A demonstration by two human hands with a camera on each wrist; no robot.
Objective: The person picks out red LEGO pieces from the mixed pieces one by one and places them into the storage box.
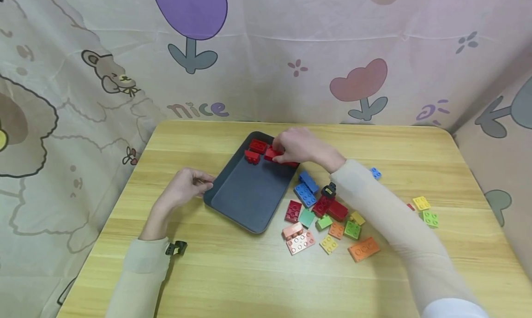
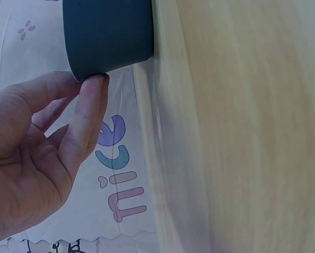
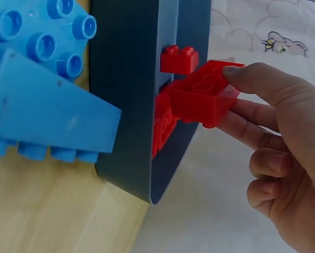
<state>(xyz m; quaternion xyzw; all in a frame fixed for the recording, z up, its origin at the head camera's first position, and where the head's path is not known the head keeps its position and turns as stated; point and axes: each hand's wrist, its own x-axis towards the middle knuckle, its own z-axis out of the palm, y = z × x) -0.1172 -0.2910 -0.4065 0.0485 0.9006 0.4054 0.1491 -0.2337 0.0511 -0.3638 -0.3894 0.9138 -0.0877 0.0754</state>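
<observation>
A dark grey tray (image 1: pixel 245 198) lies at an angle on the wooden table. My left hand (image 1: pixel 184 187) pinches its left end at the rim; in the left wrist view the fingers (image 2: pixel 91 97) meet the tray's edge. Over the far right corner of the tray, my right hand (image 1: pixel 301 145) holds a red toy brick (image 3: pixel 204 95) between thumb and fingers, studs visible. Inside the tray sit more red bricks, including one at the far end (image 1: pixel 258 146) and a small one (image 1: pixel 251 157) near it. The right hand partly covers the bricks under it.
Right of the tray lie loose bricks: blue (image 1: pixel 305 195), dark red (image 1: pixel 293 211), pink (image 1: pixel 301 243), green (image 1: pixel 352 230), orange (image 1: pixel 364 249) and several others. Farther right, under and past the right sleeve, are a yellow brick (image 1: pixel 421 203) and a light green one (image 1: pixel 430 219). A printed curtain (image 1: pixel 266 78) hangs behind the table.
</observation>
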